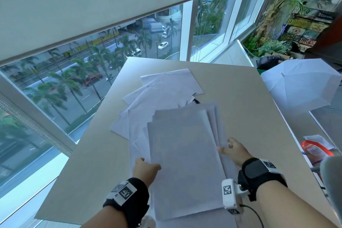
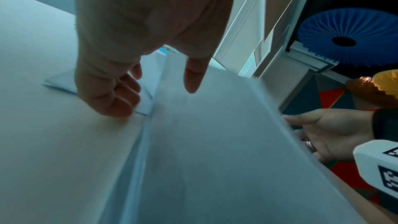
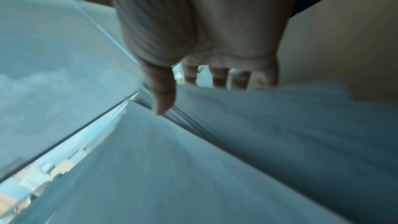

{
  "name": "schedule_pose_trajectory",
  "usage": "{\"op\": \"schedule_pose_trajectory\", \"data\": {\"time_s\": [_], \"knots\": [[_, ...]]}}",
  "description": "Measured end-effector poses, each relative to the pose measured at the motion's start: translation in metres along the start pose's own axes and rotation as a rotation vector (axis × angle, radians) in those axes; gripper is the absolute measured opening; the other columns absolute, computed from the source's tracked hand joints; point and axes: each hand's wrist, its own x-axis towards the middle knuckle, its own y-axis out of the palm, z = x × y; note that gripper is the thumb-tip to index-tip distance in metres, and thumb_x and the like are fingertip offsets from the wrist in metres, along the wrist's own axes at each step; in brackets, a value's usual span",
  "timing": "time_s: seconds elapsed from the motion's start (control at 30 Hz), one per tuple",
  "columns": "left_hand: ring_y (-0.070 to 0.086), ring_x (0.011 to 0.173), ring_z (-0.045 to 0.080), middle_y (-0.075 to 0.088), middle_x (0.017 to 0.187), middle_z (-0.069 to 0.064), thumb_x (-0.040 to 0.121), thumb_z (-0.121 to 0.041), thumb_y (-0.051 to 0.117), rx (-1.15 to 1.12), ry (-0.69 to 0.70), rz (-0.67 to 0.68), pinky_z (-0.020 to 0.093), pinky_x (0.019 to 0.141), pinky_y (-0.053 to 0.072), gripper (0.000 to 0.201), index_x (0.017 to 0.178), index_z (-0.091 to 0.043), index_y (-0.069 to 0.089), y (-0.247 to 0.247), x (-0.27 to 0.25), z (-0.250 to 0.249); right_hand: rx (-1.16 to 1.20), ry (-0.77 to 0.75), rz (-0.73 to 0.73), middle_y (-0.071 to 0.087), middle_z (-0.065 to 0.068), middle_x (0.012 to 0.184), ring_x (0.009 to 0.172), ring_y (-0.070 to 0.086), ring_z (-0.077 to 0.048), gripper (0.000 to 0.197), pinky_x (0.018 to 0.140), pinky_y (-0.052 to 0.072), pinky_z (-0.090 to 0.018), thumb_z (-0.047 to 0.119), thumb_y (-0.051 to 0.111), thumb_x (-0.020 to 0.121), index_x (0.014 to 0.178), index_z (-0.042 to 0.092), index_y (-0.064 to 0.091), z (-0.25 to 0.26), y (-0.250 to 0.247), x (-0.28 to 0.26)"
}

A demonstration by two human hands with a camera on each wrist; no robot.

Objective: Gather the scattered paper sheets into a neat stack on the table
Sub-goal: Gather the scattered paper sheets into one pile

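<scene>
Sheets (image 1: 185, 157) lie fanned on the desk (image 1: 246, 102), with looser ones (image 1: 166, 87) spread beyond. The left hand (image 1: 145, 169) pinches the pile's left edge; the right hand (image 1: 234, 151) pinches its right edge, thumb on top.

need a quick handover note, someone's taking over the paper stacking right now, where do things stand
Left hand: grips the left edge of the gathered bundle, thumb on top and fingers underneath.
Right hand: holds the bundle's right edge, where the sheets fan out unevenly.
The bundle sits near the front of the table, its edges not yet squared.
Loose sheets lie overlapping farther back toward the window; a few more stick out to the left beneath the bundle.
Done: part of the pile collected.
Left: pull in the far sheets, square the edges, set down one neat stack.
</scene>
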Motion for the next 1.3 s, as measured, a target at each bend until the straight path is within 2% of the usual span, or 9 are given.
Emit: {"op": "schedule_pose_trajectory", "data": {"time_s": [0.2,0.3,0.37,0.47,0.6,0.83,1.07,1.17,1.3], "knots": [[0.05,0.118,0.038,0.032,0.142,0.022,0.074,-0.015,0.066,0.036,0.015,-0.05,0.042,0.093,0.047,0.079,0.143,-0.006,0.031,-0.003,-0.001,-0.001,-0.351,0.228,-0.034,0.058,-0.016,0.099,0.086,0.055,-0.025,0.048,0.075,0.041,-0.029,0.038,0.064,0.083,0.108,-0.002,0.056,0.003,0.013,0.012],[0.051,0.114,0.038,0.033,0.14,0.021,0.073,-0.015,0.066,-0.003,0.006,-0.07,0.045,0.095,0.05,0.079,0.143,-0.007,0.031,-0.002,0.003,0.0,-0.369,0.239,-0.029,0.04,-0.004,0.066,0.057,0.04,-0.015,0.042,0.053,0.032,-0.027,0.042,0.066,0.081,0.066,0.011,0.041,0.003,0.014,0.012],[0.053,0.112,0.039,0.037,0.138,0.023,0.071,-0.014,0.065,-0.115,-0.012,-0.05,0.049,0.094,0.051,0.081,0.143,-0.005,0.029,-0.003,0.008,0.001,-0.442,0.22,0.076,0.054,-0.01,0.082,0.075,0.055,-0.021,0.034,0.07,0.041,-0.031,0.042,0.062,0.084,0.083,0.009,0.054,0.005,0.014,0.01],[0.06,0.104,0.042,0.056,0.117,0.03,0.061,-0.014,0.062,-0.198,-0.046,0.009,0.043,0.08,0.052,0.074,0.128,0.007,0.041,-0.008,0.011,0.0,-0.547,0.223,0.26,0.043,-0.012,0.145,0.133,0.043,-0.028,0.081,0.107,0.036,-0.034,0.051,0.06,0.081,0.141,0.003,0.036,0.007,0.016,0.005],[0.042,0.056,0.026,0.043,0.059,0.01,0.068,-0.011,0.065,-0.174,-0.014,0.055,0.031,0.055,0.033,0.024,0.056,-0.004,0.045,-0.013,0.013,0.0,-0.554,0.144,0.337,0.059,-0.01,0.13,0.119,0.056,-0.029,0.063,0.105,0.043,-0.041,0.039,0.066,0.078,0.131,0.007,0.053,0.004,0.023,0.005],[0.059,0.076,0.029,0.063,0.072,0.009,0.064,0.001,0.058,-0.28,0.119,0.107,0.038,0.076,0.053,0.013,0.067,-0.011,0.06,-0.012,0.006,0.0,-0.119,0.001,0.203,0.069,-0.016,0.1,0.099,0.064,-0.033,0.017,0.095,0.05,-0.041,-0.004,0.059,0.083,0.088,0.011,0.065,0.008,0.028,0.004],[0.054,0.08,0.031,0.055,0.086,0.014,0.059,-0.016,0.056,-0.146,0.092,-0.064,0.031,0.07,0.039,0.031,0.085,0.001,0.059,-0.03,0.01,0.006,-0.559,0.024,0.079,0.03,-0.013,0.148,0.133,0.037,-0.033,0.064,0.109,0.034,-0.037,0.029,0.058,0.084,0.143,0.019,0.035,0.033,0.042,0.011],[0.059,0.094,0.041,0.059,0.096,0.016,0.068,-0.009,0.059,-0.197,0.056,-0.032,0.031,0.071,0.037,0.044,0.109,0.009,0.056,-0.032,0.018,0.009,-0.684,0.103,0.013,0.037,-0.015,0.141,0.128,0.043,-0.035,0.067,0.102,0.04,-0.038,0.039,0.058,0.081,0.14,0.018,0.036,0.041,0.046,0.01],[0.063,0.1,0.036,0.063,0.116,0.021,0.052,-0.011,0.056,-0.258,0.056,0.001,0.041,0.083,0.052,0.059,0.111,-0.006,0.052,-0.031,0.021,0.007,-0.627,0.145,0.098,0.058,-0.01,0.095,0.095,0.058,-0.028,0.057,0.064,0.043,-0.027,0.041,0.061,0.08,0.121,0.003,0.052,0.045,0.048,0.018]]}}
